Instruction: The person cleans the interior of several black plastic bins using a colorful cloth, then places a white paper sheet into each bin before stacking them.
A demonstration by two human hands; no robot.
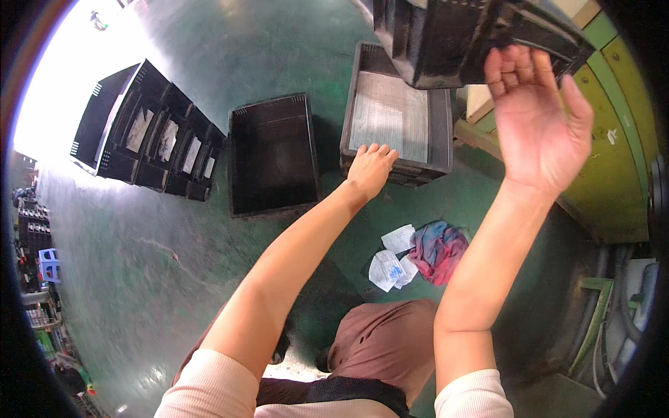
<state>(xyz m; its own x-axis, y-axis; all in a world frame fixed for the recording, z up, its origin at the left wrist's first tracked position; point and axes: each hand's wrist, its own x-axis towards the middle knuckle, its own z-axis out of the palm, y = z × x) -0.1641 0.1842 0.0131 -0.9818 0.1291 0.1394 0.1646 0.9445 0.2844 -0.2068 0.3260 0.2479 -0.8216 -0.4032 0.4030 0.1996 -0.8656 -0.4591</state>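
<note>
My left hand (373, 171) is closed over the near rim of a dark plastic crate (440, 139) on the floor. Inside that crate lies a pale, flat, sheet-like layer (391, 111), lit by a bright patch. At the upper right, a second black crate (446, 42) is raised and tilted, partly over the far right of the first one. The fingertips of my right hand (540, 129) hook into its lower edge, palm facing me and thumb apart. Whatever the raised crate contains is out of sight.
A black crate (233, 164) with nothing visible inside stands left of centre, beside a tall crate stack (157, 139) with pale labels. Papers (387, 270) and a blue-red cloth (439, 252) lie on the green floor. A yellow-green cabinet (606, 167) borders the right.
</note>
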